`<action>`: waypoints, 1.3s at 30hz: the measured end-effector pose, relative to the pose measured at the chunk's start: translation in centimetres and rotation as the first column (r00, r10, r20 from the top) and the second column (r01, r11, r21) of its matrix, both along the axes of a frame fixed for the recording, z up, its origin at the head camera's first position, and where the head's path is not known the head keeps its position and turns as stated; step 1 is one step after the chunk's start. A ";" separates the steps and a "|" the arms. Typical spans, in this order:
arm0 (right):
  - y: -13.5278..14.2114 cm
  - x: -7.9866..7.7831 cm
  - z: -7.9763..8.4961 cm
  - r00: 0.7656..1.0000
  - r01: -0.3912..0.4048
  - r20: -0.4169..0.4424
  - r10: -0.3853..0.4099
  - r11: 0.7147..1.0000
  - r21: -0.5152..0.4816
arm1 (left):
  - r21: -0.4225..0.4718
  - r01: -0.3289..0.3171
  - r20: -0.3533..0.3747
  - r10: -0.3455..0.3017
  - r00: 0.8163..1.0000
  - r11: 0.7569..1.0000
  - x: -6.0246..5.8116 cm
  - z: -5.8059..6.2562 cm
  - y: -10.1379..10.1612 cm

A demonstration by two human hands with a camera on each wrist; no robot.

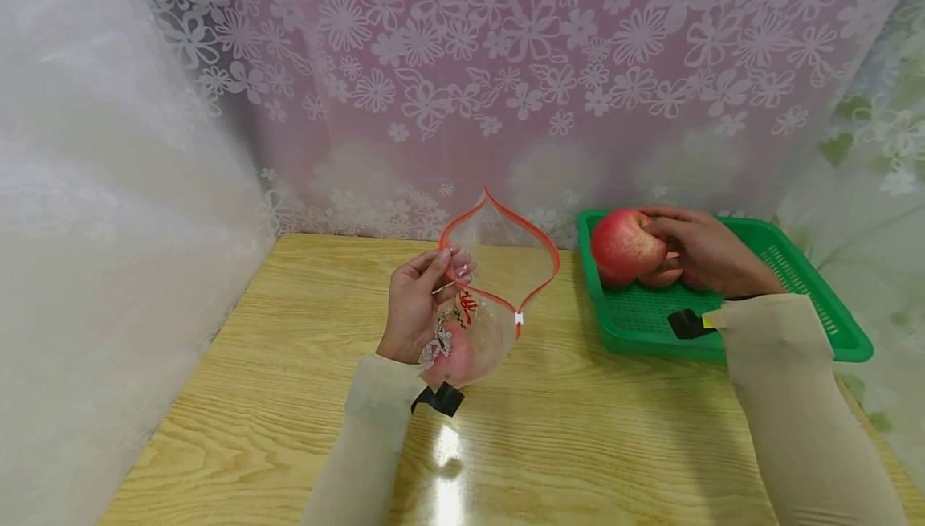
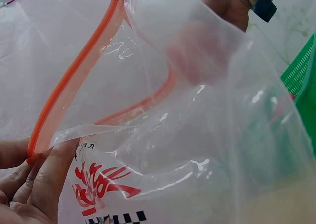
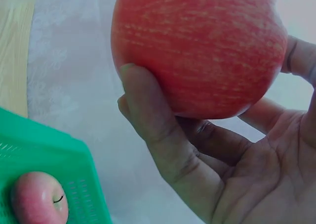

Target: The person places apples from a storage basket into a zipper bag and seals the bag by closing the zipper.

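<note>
My left hand pinches the rim of a clear zip bag with an orange-red zip edge and red print. The bag's mouth gapes wide, and a white slider sits at one end of the zip. Inside the bag's bottom lies an apple, seen through the plastic. On the right, my right hand holds a large red apple, fingers and thumb curled round it. That apple is above the left end of a green basket, to the right of the bag.
More apples lie in the basket under the right hand; one apple shows its stem in the right wrist view. A wooden table carries everything. A flowered curtain hangs behind it, with pale sheets at both sides.
</note>
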State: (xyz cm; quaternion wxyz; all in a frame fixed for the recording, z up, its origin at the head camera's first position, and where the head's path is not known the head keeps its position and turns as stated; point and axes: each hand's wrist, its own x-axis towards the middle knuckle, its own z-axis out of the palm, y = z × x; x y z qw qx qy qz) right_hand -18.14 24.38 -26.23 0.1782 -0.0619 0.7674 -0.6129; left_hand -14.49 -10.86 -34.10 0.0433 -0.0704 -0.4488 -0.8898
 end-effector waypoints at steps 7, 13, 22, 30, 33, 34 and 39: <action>-1.4 0.3 1.3 0.999 0.020 -0.045 -0.020 1.000 -0.002 | 0.000 -0.002 0.004 0.002 1.000 1.000 0.0 0.1 0.0; -2.9 0.7 2.3 0.999 0.032 -0.031 -0.033 0.999 -0.038 | 0.000 -0.004 -0.001 0.004 1.000 1.000 0.0 0.1 0.0; -4.5 1.0 3.6 0.998 0.031 -0.051 -0.027 0.997 0.077 | -0.004 0.005 0.005 -0.005 1.000 1.000 0.1 0.0 0.0; -6.2 1.1 4.6 0.983 0.026 -0.181 0.017 0.972 0.234 | 0.003 0.006 0.010 -0.006 1.000 1.000 0.1 0.0 0.0; -6.9 1.0 4.8 0.981 0.021 -0.194 0.028 0.969 0.246 | 0.002 0.006 0.014 -0.006 1.000 1.000 0.1 0.0 0.0; -7.1 1.0 4.9 0.981 0.018 -0.193 0.030 0.970 0.242 | 0.003 0.006 0.015 -0.006 1.000 1.000 0.1 0.0 0.0; -8.3 0.9 5.0 0.980 0.004 -0.193 0.041 0.973 0.229 | 0.010 0.005 0.016 -0.005 1.000 1.000 0.2 0.1 0.1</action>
